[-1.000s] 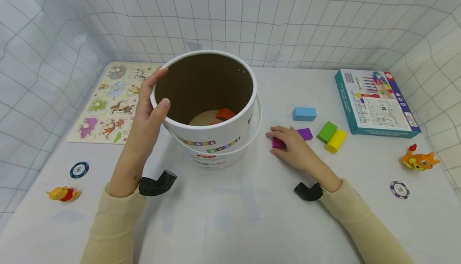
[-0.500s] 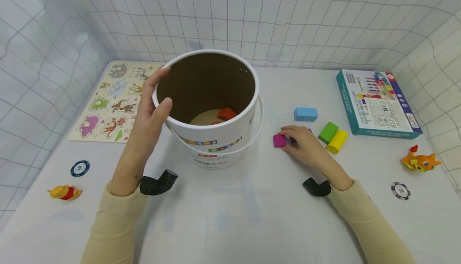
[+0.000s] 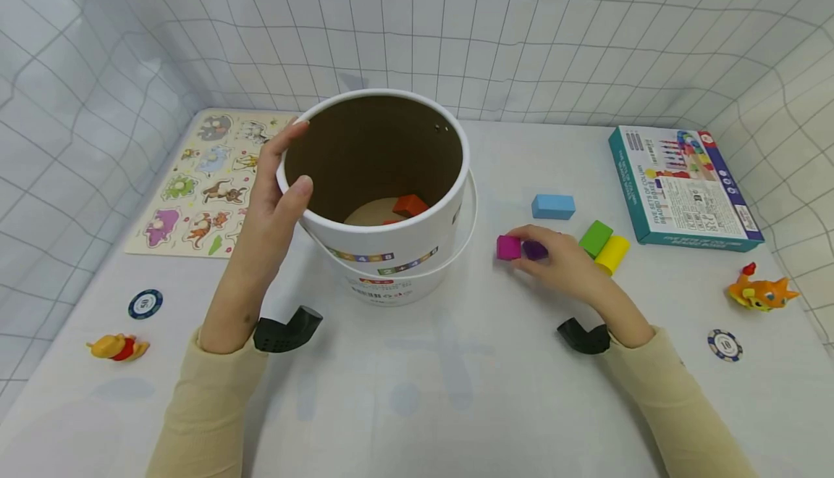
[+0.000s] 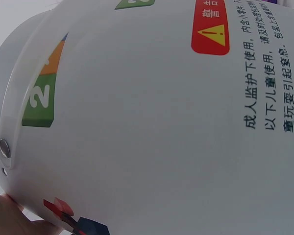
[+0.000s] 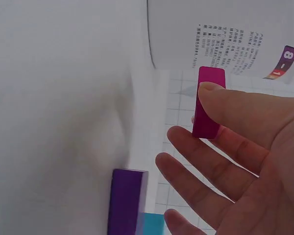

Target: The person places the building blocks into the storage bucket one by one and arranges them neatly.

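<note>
At the rim of a white bucket (image 3: 345,240), my left hand (image 3: 263,217) grips with the thumb over the edge. The bucket's printed wall fills the left wrist view. Red-orange blocks (image 3: 409,206) lie on the bucket's floor. My right hand (image 3: 563,264) pinches a magenta block (image 5: 206,117) between thumb and forefinger, the other fingers spread loosely. That block seems just off the table, to the right of the bucket. Below the hand lies a purple block (image 5: 126,200), partly hidden by the fingers in the head view.
A light blue block (image 3: 553,206), a green block (image 3: 595,238) and a yellow cylinder (image 3: 612,255) lie right of the bucket. Farther right are a teal-edged box (image 3: 691,187) and an orange toy (image 3: 761,290). An animal puzzle board (image 3: 202,181) lies behind my left hand.
My right hand, at first over the magenta block, has shifted right and taken it between thumb and forefinger, raising it slightly. The left hand stays on the bucket rim.
</note>
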Demonstrator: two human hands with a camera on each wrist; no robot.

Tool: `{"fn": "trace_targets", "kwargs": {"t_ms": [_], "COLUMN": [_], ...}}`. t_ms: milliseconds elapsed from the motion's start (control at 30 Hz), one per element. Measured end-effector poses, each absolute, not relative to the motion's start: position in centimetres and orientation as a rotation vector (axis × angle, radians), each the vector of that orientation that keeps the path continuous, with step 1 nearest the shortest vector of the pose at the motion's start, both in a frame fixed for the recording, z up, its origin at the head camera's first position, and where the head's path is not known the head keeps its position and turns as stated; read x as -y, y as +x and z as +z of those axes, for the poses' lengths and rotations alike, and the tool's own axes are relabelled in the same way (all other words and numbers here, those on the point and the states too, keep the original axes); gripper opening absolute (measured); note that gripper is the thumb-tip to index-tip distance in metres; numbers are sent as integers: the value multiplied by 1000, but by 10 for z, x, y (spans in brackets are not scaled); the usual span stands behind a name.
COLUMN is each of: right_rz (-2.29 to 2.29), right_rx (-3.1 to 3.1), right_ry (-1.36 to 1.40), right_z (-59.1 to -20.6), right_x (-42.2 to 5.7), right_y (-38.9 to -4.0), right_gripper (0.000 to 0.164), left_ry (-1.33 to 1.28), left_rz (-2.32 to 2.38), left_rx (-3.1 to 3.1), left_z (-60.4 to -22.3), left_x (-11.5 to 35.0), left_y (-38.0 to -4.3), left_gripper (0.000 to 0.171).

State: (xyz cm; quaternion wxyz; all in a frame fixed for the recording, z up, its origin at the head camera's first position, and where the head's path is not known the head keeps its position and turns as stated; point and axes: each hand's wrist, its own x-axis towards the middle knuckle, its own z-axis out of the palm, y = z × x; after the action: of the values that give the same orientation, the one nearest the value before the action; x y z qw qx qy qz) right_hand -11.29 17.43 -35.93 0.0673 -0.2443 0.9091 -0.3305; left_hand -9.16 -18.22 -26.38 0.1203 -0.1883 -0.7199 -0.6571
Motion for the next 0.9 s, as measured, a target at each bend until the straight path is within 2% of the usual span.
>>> {"fn": "trace_targets", "kwargs": {"t_ms": [267, 533, 700, 900], "right_rz": [-1177, -1492, -1852, -1815], "right_rx": [-2742, -2809, -2613, -2481], "right_ry": [-673, -773, -858, -1072], "right_z": [-328, -284, -255, -231], "right_x": [-177, -169, -150, -109], "right_y": [-102, -88, -87, -95], "right_gripper": [42, 42, 44, 41], "left_ry": [-562, -560, -560, -555], "left_rz": [-1934, -1932, -1939, -1956], "left_rx": [2090, 2088, 2077, 2073], "left_z": [-264, -264, -264, -264], "left_x": [182, 181, 181, 181], "left_y": [-92, -92, -92, -92], "left_gripper": [57, 57, 58, 58]}}
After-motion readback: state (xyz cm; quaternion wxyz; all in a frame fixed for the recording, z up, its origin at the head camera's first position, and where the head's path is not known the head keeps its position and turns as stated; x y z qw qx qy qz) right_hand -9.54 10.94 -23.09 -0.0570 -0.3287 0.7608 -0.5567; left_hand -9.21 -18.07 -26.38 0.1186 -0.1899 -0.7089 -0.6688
